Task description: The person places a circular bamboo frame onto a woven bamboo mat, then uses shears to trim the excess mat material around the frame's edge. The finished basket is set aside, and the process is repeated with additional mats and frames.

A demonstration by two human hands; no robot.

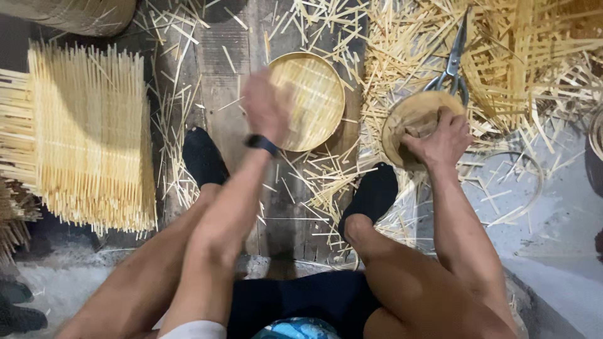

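Bamboo tray (311,100) lies flat on the plank (226,81) under the blurred left hand (267,107), whose grip I cannot tell. Right hand (440,138) fingers curl shut on a round bamboo lid (408,116), steadying it beside the shears (453,59).

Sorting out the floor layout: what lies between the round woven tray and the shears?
In the head view, between the round woven tray and the shears lies a loose litter of bamboo splints on the dark plank; nothing else shows there.

Bamboo craft workshop: strip offcuts (402,56) litter floor, woven mats (88,132) stacked, shears (453,63), round trays.
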